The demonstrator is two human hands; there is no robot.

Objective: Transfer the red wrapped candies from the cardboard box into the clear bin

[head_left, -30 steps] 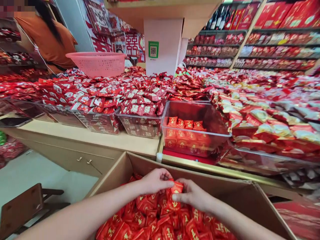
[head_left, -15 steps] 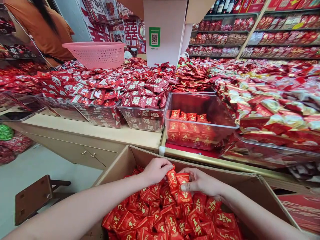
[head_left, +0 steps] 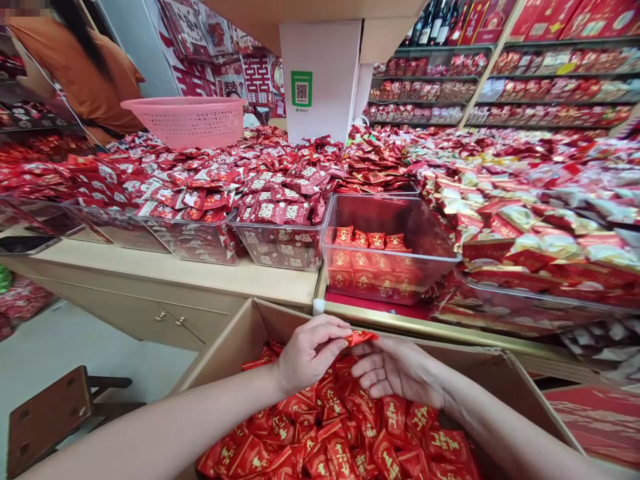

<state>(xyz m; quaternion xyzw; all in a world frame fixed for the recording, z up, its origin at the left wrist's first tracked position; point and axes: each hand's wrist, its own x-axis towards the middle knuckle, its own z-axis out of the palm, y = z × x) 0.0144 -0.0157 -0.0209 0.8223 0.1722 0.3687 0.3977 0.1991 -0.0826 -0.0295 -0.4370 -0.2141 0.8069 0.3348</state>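
Observation:
My left hand [head_left: 313,353] pinches a red candy packet [head_left: 361,337] with gold print by its left end, above the large cardboard box [head_left: 465,370]. The packet lies almost flat and is seen edge-on. My right hand [head_left: 400,367] is just right of and below it, with its palm turned up and its fingers loosely bent and apart. The packet's right end reaches the base of that hand, whose thumb is mostly hidden. Many like red packets [head_left: 340,433] fill the box below both hands.
Beyond the box, a clear bin [head_left: 390,267] holds rows of upright red packets. Heaped bins [head_left: 280,247] flank it on the counter [head_left: 240,277]. A pink basket [head_left: 187,123] rests on the heap, near a person in orange [head_left: 80,67]. A brown stool [head_left: 47,420] stands at left.
Both hands held packets upright side by side; now a packet is tipped flat in my left hand. My right fingers have loosened and turned palm up. The view has shifted slightly.

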